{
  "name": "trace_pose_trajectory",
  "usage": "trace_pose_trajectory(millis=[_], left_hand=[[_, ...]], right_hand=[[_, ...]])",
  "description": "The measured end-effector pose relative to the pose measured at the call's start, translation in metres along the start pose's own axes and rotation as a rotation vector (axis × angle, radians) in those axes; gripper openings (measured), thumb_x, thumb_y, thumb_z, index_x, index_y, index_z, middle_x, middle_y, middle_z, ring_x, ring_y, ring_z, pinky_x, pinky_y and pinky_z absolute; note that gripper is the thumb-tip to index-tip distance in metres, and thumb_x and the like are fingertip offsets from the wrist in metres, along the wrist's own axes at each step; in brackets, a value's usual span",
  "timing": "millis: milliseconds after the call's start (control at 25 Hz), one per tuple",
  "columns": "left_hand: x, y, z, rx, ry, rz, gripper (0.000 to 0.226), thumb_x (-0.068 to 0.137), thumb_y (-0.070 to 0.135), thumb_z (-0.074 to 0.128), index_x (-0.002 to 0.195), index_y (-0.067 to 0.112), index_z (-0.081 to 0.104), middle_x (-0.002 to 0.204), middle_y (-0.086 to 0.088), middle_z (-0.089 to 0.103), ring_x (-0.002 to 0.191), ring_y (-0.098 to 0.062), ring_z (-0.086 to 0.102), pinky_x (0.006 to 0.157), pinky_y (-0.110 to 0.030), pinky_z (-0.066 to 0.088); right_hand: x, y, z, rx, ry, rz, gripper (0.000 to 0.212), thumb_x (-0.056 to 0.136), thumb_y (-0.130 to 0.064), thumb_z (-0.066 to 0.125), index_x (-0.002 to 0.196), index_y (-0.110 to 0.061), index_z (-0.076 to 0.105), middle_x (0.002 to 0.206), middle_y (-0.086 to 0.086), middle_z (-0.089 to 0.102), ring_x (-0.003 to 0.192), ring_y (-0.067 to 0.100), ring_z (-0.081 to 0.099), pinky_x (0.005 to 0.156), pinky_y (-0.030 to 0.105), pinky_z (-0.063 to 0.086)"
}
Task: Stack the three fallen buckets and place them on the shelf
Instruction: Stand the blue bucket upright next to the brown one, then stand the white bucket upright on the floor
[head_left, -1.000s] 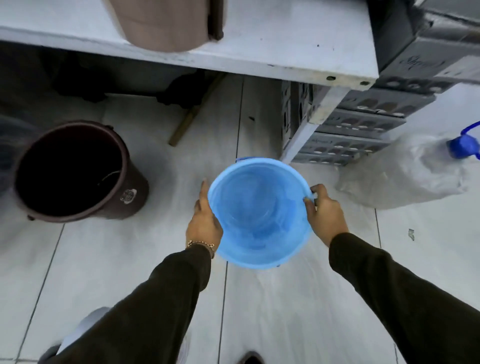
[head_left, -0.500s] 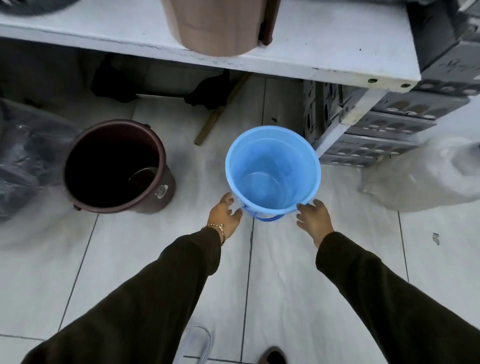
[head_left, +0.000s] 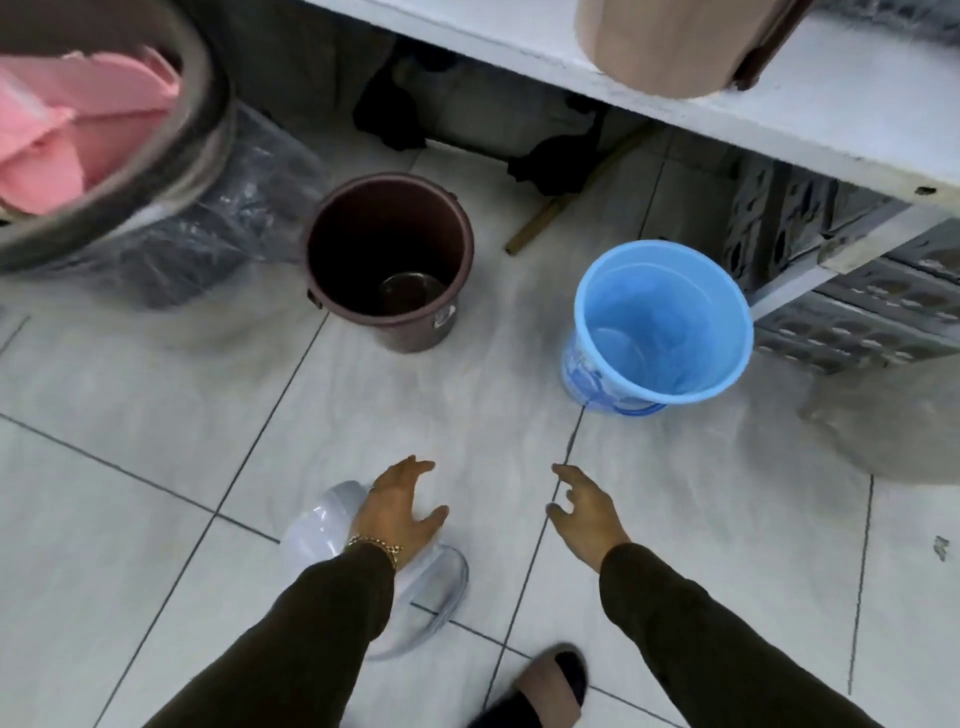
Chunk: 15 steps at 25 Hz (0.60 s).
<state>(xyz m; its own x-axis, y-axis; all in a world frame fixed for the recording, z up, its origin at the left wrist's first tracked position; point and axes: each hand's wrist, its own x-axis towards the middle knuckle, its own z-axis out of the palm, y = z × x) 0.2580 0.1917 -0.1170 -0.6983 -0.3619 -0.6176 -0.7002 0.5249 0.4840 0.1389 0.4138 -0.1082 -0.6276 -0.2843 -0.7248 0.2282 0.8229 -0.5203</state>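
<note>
A blue bucket (head_left: 660, 322) stands upright on the tiled floor at the right, under the edge of the white shelf (head_left: 810, 119). A dark brown bucket (head_left: 387, 260) stands upright to its left. A clear whitish bucket (head_left: 322, 525) lies on its side on the floor near my feet. My left hand (head_left: 397, 506) hovers over it with fingers spread, touching or nearly touching its side. My right hand (head_left: 584, 506) is open above bare floor, to the right of the clear bucket, holding nothing.
A beige container (head_left: 670, 41) stands on the shelf. A large grey tub with pink cloth (head_left: 78, 130) is at the upper left, above a plastic-wrapped bundle (head_left: 208, 234). Grey crates (head_left: 857, 291) sit under the shelf at right. A wooden stick (head_left: 561, 208) lies behind the buckets. My foot (head_left: 540, 686) is below.
Both hands have let go of the blue bucket, which now stands on the floor. They have drawn back toward me, the left hand reaching over the fallen clear bucket. The view has shifted.
</note>
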Motion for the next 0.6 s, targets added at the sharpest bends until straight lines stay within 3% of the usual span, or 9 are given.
trace_pose_trajectory(millis=[120, 240, 320, 400, 480, 600], left_hand=[[-0.057, -0.086, 0.031, 0.026, -0.009, -0.235, 0.098, 0.074, 0.051, 0.075, 0.154, 0.032, 0.022, 0.167, -0.006, 0.012, 0.151, -0.027, 0.025, 0.121, -0.038, 0.027], [-0.080, -0.140, 0.071, -0.075, -0.050, -0.434, 0.120, 0.072, 0.037, 0.082, 0.155, 0.038, -0.005, 0.167, -0.014, -0.009, 0.145, -0.041, 0.034, 0.114, -0.045, 0.038], [-0.077, -0.159, 0.094, -0.153, -0.043, -0.473, 0.120, 0.079, 0.028, 0.078, 0.154, 0.036, -0.015, 0.166, -0.015, -0.012, 0.140, -0.043, 0.043, 0.108, -0.046, 0.044], [-0.073, -0.169, 0.111, -0.191, -0.012, -0.448, 0.109, 0.089, 0.026, 0.067, 0.153, 0.033, -0.021, 0.164, -0.020, 0.015, 0.135, -0.043, 0.047, 0.104, -0.049, 0.047], [-0.070, -0.170, 0.115, -0.185, 0.078, -0.418, 0.093, 0.096, 0.028, 0.051, 0.153, 0.035, -0.022, 0.133, -0.024, 0.056, 0.109, -0.040, 0.063, 0.088, -0.046, 0.051], [-0.070, -0.154, 0.087, -0.091, 0.187, -0.347, 0.065, 0.101, 0.037, 0.034, 0.155, 0.043, -0.001, 0.103, -0.019, 0.068, 0.080, -0.032, 0.060, 0.075, -0.038, 0.048]], right_hand=[[-0.002, -0.005, 0.073, -0.242, -0.186, -0.146, 0.055, 0.095, -0.009, 0.056, 0.147, -0.018, 0.044, 0.152, 0.007, 0.046, 0.140, 0.023, 0.045, 0.118, 0.028, 0.032], [0.011, -0.005, 0.136, -0.393, -0.315, -0.301, 0.058, 0.093, -0.007, 0.058, 0.147, -0.023, 0.045, 0.153, 0.001, 0.044, 0.139, 0.022, 0.046, 0.117, 0.030, 0.034], [0.024, -0.001, 0.170, -0.464, -0.348, -0.371, 0.057, 0.090, -0.005, 0.060, 0.143, -0.022, 0.046, 0.150, 0.002, 0.046, 0.132, 0.025, 0.052, 0.112, 0.035, 0.041], [0.029, 0.004, 0.194, -0.542, -0.286, -0.419, 0.042, 0.090, -0.012, 0.061, 0.130, -0.020, 0.050, 0.138, 0.006, 0.054, 0.118, 0.031, 0.061, 0.099, 0.038, 0.050], [0.028, 0.008, 0.200, -0.605, -0.136, -0.493, 0.023, 0.095, -0.021, 0.057, 0.117, -0.018, 0.053, 0.124, 0.008, 0.060, 0.099, 0.036, 0.065, 0.085, 0.039, 0.053], [0.017, 0.006, 0.177, -0.471, 0.085, -0.527, 0.021, 0.098, -0.029, 0.051, 0.118, -0.022, 0.052, 0.116, 0.007, 0.064, 0.091, 0.036, 0.066, 0.079, 0.042, 0.054]])
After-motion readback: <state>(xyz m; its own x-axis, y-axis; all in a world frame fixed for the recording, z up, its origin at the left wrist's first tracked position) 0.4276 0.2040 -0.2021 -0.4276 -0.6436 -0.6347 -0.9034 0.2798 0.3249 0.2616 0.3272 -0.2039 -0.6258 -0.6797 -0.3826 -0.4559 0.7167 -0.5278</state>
